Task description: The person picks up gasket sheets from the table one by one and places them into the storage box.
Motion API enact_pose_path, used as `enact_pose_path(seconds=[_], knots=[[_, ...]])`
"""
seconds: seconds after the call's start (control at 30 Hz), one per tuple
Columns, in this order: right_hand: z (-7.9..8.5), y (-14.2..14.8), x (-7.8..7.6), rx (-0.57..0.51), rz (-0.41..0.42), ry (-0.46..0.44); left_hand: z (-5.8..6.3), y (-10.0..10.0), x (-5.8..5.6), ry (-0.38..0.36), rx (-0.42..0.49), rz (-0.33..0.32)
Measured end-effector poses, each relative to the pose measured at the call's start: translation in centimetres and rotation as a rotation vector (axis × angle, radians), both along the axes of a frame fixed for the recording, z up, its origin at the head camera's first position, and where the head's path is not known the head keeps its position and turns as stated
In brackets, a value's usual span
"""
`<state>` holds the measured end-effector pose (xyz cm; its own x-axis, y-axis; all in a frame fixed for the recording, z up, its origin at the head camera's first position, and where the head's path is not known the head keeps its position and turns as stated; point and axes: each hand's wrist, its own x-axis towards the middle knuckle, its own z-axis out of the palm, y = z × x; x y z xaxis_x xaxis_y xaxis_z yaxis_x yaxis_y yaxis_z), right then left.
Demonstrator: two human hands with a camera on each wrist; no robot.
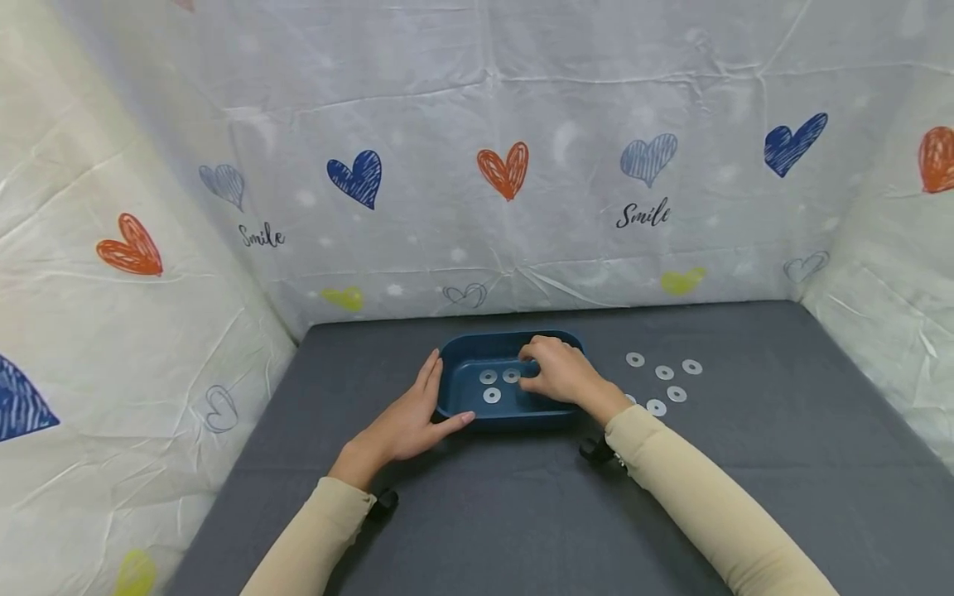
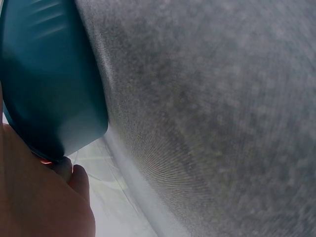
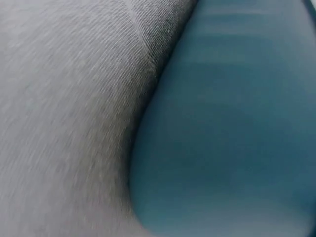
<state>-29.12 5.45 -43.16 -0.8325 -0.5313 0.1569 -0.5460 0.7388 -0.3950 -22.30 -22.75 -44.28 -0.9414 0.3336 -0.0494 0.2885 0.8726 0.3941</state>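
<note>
While the left hand (image 1: 406, 426) spreads against a smooth blue tray (image 1: 514, 423), right hand (image 1: 562, 372) curled near flat rings (image 1: 497, 396), hold unclear

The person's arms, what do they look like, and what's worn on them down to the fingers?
The left sleeve and right sleeve are plain cream cloth reaching the wrists. A small rounded black piece shows by each cuff, likely a wrist camera. The fingers wear no gloves.

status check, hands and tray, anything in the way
Left hand touching blue tray; right hand over it, grip unclear. Three washers visible inside, six loose washers to the right. Right hand partly blocks view inside.
</note>
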Motion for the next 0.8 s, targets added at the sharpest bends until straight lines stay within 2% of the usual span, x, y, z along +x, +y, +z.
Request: enact_pose_path(seconds=[0.8], knots=[[2.3,4.8,3.2,-0.060,0.064,0.050,-0.2,0.0,-0.1,0.008,0.007,-0.014]])
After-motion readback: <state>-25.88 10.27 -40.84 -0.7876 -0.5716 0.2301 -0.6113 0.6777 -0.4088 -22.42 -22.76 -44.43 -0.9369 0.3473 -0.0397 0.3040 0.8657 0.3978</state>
